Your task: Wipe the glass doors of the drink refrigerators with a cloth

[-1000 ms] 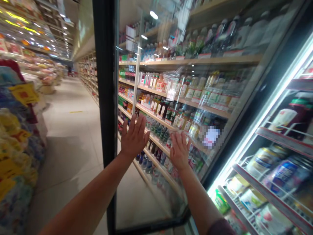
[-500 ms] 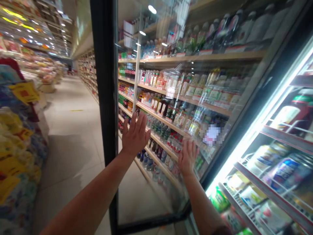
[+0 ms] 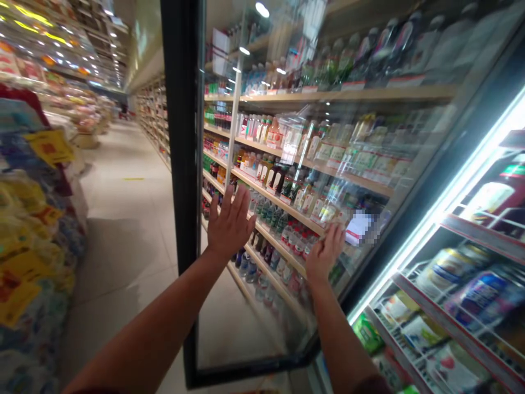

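Observation:
A glass cooler door (image 3: 180, 180) with a black frame stands open in front of me. My left hand (image 3: 228, 227) is held up at its glass, with the fingers stretched and nothing in them. Farther right, my right hand (image 3: 325, 254) is also up at the glass, empty, its fingers extended and slightly bent. Whether either palm touches the pane cannot be made out. Rows of bottled drinks (image 3: 301, 197) on wooden shelves show in the pane behind both hands.
To the right is the lit cooler interior, with wire-fronted shelves (image 3: 451, 312) holding packaged drinks. Stacked packages (image 3: 28, 219) with yellow price signs (image 3: 51, 146) stand at the left. Between them a tiled aisle floor (image 3: 127, 219) runs back along more shelves.
My right hand has shifted a little right and upward along the glass. My left hand stays nearly in place. The view has swung slightly, so the surroundings sit a bit farther right.

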`<action>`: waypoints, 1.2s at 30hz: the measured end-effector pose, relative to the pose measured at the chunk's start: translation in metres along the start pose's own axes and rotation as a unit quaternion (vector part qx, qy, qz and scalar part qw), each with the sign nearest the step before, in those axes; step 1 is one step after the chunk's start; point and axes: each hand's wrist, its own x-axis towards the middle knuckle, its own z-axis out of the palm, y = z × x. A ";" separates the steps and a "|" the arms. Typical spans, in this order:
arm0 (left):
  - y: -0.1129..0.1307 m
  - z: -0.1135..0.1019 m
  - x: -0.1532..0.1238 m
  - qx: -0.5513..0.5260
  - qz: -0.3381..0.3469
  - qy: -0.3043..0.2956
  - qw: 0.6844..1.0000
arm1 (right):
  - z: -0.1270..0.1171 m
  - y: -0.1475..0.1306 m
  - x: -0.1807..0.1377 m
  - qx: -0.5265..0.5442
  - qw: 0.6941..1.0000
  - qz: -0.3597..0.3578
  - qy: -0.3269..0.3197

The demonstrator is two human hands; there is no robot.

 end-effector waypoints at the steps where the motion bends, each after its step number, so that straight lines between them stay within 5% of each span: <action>1: 0.000 0.000 0.000 0.002 0.000 -0.002 1.000 | 0.000 -0.003 0.007 0.005 1.000 0.022 0.017; 3: 0.000 -0.001 0.000 0.011 0.001 -0.004 1.000 | 0.001 -0.018 0.016 0.019 0.999 -0.028 -0.006; 7: 0.000 -0.002 0.000 0.030 0.010 0.003 0.999 | 0.001 -0.047 0.038 0.028 0.967 -0.236 -0.094; 13: -0.001 -0.001 0.000 0.013 -0.001 -0.006 1.000 | 0.006 -0.053 0.120 0.036 0.994 -0.098 0.035; 18: -0.003 0.002 0.000 0.028 0.016 0.015 0.999 | 0.008 -0.092 0.149 0.014 0.956 -0.278 -0.089; 24: -0.006 0.005 0.001 0.025 0.019 0.025 0.999 | 0.016 -0.129 0.199 0.051 0.986 -0.157 0.005; 27: -0.007 0.004 0.003 0.017 0.024 0.037 0.999 | 0.015 -0.146 0.201 0.035 0.964 -0.258 -0.045; 30: -0.006 0.004 0.004 0.025 0.025 0.037 0.999 | 0.007 -0.124 0.207 -0.003 0.947 -0.314 -0.065; 36: -0.005 0.005 0.002 0.036 0.019 0.024 0.999 | 0.003 -0.032 0.218 0.009 0.995 -0.023 0.092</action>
